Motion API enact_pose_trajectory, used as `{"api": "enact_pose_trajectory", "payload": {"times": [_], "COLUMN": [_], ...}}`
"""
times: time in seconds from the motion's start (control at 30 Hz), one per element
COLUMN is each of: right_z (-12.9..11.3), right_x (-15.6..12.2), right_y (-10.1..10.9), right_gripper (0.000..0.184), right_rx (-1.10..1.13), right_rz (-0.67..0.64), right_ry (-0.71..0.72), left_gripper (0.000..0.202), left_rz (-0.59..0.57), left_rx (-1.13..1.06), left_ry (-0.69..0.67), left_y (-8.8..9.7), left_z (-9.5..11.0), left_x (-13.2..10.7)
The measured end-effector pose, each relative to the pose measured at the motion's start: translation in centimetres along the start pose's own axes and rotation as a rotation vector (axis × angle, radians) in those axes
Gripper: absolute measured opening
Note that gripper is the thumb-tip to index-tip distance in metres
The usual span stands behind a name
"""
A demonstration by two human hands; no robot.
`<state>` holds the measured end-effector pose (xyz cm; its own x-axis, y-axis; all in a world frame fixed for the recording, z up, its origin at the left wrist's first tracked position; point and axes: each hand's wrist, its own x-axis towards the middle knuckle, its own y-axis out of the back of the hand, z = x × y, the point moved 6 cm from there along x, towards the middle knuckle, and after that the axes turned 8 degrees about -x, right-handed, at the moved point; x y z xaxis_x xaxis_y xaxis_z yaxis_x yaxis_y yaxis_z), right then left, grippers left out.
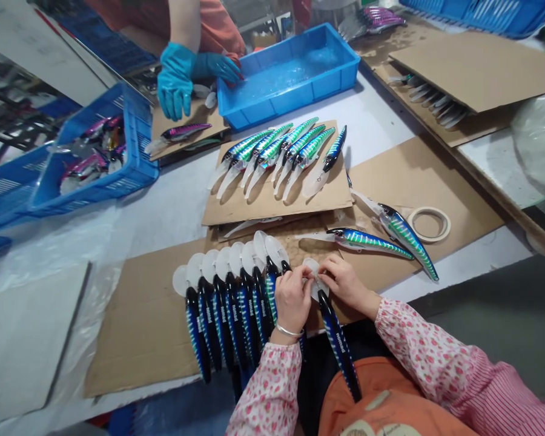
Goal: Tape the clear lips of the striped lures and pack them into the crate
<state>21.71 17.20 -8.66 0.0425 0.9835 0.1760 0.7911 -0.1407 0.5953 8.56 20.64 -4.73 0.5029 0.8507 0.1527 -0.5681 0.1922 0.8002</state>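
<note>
White worktable (163, 212) space is partly covered by sheets of cardboard (136, 321), and at the far side the rim of a blue tray (288, 98) is touched by a co-worker's gloved hand (220, 66). At the near edge, a blue-and-black lure (336, 339) is held at its clear bib (315, 284), which is pinched by the closed fingers of both the left hand (294, 298) and the right hand (347, 281). Left of it, a row of lures (233, 306) is laid side by side, bibs pointing away. Farther right, two loose lures (367, 240) are placed near a tape roll (444, 231).
</note>
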Motion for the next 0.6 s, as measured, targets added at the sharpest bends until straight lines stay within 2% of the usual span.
{"api": "enact_pose_trajectory", "payload": {"times": [0.2, 0.3, 0.37, 0.47, 0.53, 0.6], "right_z": [-0.2, -0.9, -1.4, -1.8, -1.8, -1.6], "right_x": [-0.3, -0.3, -0.4, -0.5, -0.5, -0.4], "right_y": [-0.4, -0.5, -0.5, -0.5, -0.5, -0.5], "right_gripper": [0.011, 0.015, 0.017, 0.018, 0.017, 0.015], "right_rx": [0.013, -0.05, -0.126, -0.179, -0.152, -0.094], "right_rz": [-0.02, -0.006, -0.004, -0.002, 0.008, 0.014], "right_ry": [-0.011, 0.063, 0.122, 0.153, 0.133, 0.085], "left_gripper": [0.006, 0.002, 0.017, 0.039, 0.039, 0.03], "left_rz": [0.024, 0.031, 0.033, -0.039, -0.109, -0.139], "left_rx": [0.014, 0.015, 0.0, -0.016, 0.027, 0.101], "left_ry": [-0.039, -0.049, -0.051, -0.079, -0.095, -0.089], "left_y": [-0.1, 0.1, 0.4, 0.6, 0.5, 0.5], "left_z": [-0.2, -0.2, 0.0, 0.2, 0.3, 0.1], "left_x": [-0.4, -0.4, -0.4, 0.0, 0.3, 0.4]}}
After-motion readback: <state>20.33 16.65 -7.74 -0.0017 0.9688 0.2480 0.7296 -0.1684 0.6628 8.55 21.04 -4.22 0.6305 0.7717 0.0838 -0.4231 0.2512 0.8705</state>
